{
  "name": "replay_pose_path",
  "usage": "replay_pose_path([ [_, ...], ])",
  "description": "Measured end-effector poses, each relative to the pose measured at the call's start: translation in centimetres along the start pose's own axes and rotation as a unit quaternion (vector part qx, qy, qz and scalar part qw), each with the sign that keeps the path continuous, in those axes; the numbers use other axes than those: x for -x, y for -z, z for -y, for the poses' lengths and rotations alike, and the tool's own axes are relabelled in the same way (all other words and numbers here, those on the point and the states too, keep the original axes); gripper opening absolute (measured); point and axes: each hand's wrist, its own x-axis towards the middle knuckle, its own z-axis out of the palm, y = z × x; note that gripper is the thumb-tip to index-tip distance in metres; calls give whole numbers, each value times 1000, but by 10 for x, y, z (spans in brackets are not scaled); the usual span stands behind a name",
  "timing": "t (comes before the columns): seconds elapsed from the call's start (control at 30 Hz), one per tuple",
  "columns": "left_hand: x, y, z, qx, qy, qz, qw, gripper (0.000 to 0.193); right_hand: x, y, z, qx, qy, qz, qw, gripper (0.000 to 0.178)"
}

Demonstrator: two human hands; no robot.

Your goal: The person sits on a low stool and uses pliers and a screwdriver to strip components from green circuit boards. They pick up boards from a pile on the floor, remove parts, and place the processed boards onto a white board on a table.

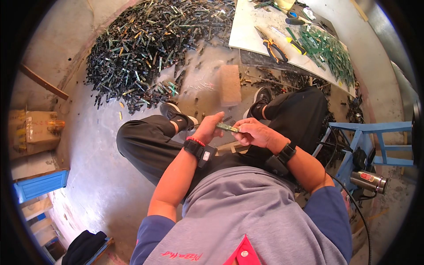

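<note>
Between my two hands, just above my lap, is a narrow green strip that looks like a piece of circuit board (227, 127). Its left end sits in the closed fingers of my left hand (209, 127). My right hand (257, 133) pinches the other end between thumb and fingers. The strip lies nearly level, tilted slightly down to the right. Beyond the hands, a brown brick-shaped block (230, 86) rests on the floor between my shoes.
A large heap of dark and green strips (137, 48) covers the floor at far left. At far right, a pale board (247, 26) bears orange-black pliers (274, 49), a yellow-handled tool (297, 46) and piled green strips (329, 53). A blue stool (371, 128) and metal flask (370, 182) are at right.
</note>
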Motion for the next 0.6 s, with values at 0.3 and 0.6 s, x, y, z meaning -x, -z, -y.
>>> replay_pose_path([
  [0.3, 4, -2, 6, -92, -61, -68, 992, 40, 8, 0, 14, 69, 34, -144, 987, 20],
  [0.6, 4, -8, 3, -21, -21, -65, 997, 42, 2, -4, 9, 113, 174, -150, 967, 19],
])
